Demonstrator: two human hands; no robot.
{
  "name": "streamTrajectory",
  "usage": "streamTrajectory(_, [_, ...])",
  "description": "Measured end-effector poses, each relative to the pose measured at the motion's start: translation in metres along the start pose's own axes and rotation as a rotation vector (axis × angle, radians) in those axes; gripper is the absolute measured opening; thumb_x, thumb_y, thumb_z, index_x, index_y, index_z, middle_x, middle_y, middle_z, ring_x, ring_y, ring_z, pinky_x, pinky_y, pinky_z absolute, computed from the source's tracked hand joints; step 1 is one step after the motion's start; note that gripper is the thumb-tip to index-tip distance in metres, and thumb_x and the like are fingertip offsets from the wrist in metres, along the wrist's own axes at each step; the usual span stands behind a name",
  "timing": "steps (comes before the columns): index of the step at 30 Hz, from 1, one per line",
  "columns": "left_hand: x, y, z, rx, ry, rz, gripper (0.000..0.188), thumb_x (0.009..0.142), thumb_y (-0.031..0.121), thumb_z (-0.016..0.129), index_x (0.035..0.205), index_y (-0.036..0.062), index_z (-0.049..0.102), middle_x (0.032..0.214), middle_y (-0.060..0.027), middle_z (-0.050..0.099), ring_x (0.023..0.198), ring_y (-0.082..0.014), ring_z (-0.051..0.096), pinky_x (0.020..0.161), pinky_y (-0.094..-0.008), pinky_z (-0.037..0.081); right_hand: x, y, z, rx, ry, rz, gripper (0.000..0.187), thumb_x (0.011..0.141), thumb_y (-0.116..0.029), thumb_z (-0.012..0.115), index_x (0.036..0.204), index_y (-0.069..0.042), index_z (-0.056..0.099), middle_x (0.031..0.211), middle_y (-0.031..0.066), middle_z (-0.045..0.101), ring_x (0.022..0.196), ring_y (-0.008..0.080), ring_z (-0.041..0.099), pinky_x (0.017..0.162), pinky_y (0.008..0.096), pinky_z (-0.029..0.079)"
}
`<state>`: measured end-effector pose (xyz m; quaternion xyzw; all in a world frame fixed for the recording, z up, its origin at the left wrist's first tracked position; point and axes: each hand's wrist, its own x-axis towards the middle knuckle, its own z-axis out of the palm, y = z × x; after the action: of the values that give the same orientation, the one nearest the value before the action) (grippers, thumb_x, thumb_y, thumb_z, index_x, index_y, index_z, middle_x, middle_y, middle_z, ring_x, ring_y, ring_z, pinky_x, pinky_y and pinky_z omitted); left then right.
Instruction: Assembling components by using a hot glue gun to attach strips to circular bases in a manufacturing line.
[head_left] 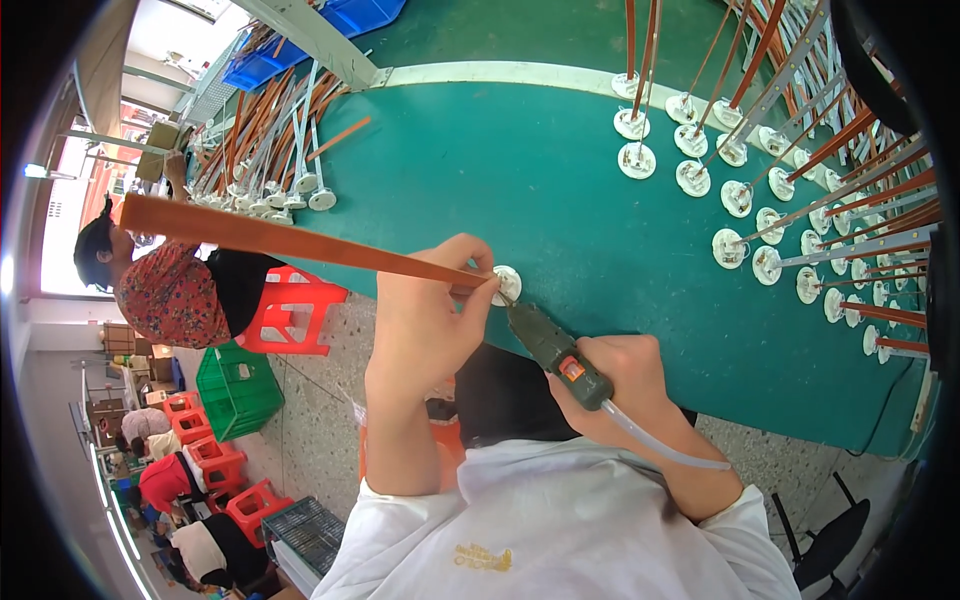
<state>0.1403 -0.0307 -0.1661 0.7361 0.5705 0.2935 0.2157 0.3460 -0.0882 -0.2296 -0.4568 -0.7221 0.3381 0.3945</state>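
Note:
My left hand (425,325) pinches the lower end of a long orange-brown strip (260,235) between thumb and fingers. That end meets a small white round base (510,278) at the near edge of the green table (480,170). In my right hand (625,380) is a dark green hot glue gun (545,340) with an orange switch. Its nozzle points at the joint of strip and base, touching or nearly so; I cannot tell which. A translucent glue stick (660,440) sticks out of the gun's back end.
Several white bases with upright strips (735,198) stand at the right. More strips (270,150) lie piled at the far left, near a blue bin (360,15). A co-worker (170,295) sits at the left by a red stool (295,310) and a green crate (240,385).

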Motion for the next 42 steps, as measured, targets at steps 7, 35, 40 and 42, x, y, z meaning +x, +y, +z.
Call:
streamTrajectory(7, [-0.005,-0.011,0.004,-0.065,0.009,0.039,0.016,0.081,-0.002,0.077,0.094,-0.0002,0.068,0.078,-0.0071,0.072,0.071,-0.0146,0.072,0.059,-0.0256,0.05,-0.004,-0.001,0.0,-0.02,0.017,0.018,0.026,0.075,-0.009,0.08,0.063,-0.005,0.057,0.058,0.0128,0.058,0.05,0.0332,0.059,0.047,0.0399,0.044])
streamTrajectory(35, [-0.002,-0.012,-0.015,0.07,-0.023,0.199,0.014,0.083,-0.005,0.072,0.096,0.0019,0.076,0.078,-0.0073,0.073,0.068,-0.0165,0.071,0.059,-0.0277,0.048,-0.001,-0.005,0.003,0.005,0.063,0.046,0.026,0.079,-0.014,0.081,0.064,-0.004,0.061,0.058,0.0148,0.059,0.05,0.0332,0.059,0.047,0.0399,0.044])
streamTrajectory(40, [0.001,-0.009,-0.014,-0.023,-0.055,0.14,0.012,0.085,-0.009,0.069,0.094,-0.0031,0.075,0.074,-0.0078,0.072,0.061,-0.0153,0.07,0.058,-0.025,0.054,-0.002,-0.002,0.005,-0.025,0.076,0.042,0.024,0.078,-0.013,0.08,0.064,-0.004,0.062,0.057,0.0151,0.059,0.049,0.0337,0.06,0.047,0.0398,0.045])
streamTrajectory(42, [-0.002,-0.009,-0.014,-0.014,-0.06,0.133,0.012,0.085,-0.009,0.07,0.094,-0.0032,0.075,0.074,-0.008,0.072,0.061,-0.0155,0.07,0.058,-0.0252,0.054,-0.001,-0.004,0.003,-0.021,0.066,0.053,0.024,0.077,-0.012,0.08,0.064,-0.004,0.062,0.057,0.0153,0.06,0.049,0.034,0.06,0.047,0.0398,0.045])
